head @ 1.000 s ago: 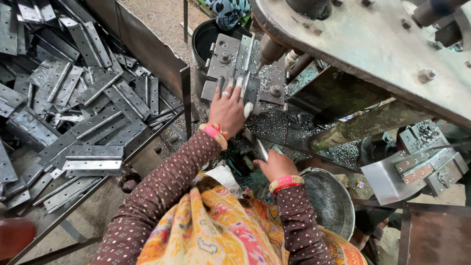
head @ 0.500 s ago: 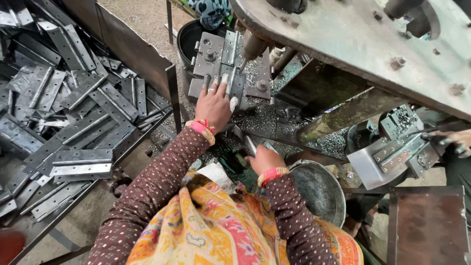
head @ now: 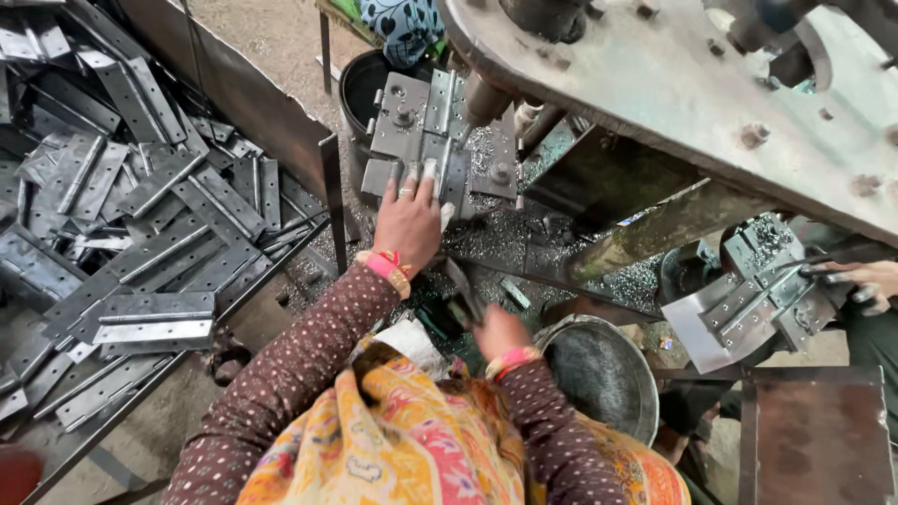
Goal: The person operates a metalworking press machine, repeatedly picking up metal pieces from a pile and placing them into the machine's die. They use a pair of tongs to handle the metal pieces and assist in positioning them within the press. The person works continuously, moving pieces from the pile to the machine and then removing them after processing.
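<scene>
My left hand (head: 409,221) lies flat with fingers spread on a grey metal hinge plate (head: 423,122) that sits on the bed of a press machine (head: 655,84). My right hand (head: 494,329) is lower and closer to me, closed around a dark metal strip (head: 463,290) that sticks up from it. Both wrists carry pink and orange bangles, with brown dotted sleeves above them. Metal shavings cover the bed around the plate.
A large heap of flat metal hinge strips (head: 140,215) fills a bin at left. A round metal bowl (head: 599,374) sits by my right arm. Another person's hand (head: 856,281) works a second fixture (head: 748,295) at right. A black bucket (head: 360,84) stands behind the plate.
My left hand stays pressed on the hinge plate. The view has shifted a little, and my right hand with the strip has moved slightly lower.
</scene>
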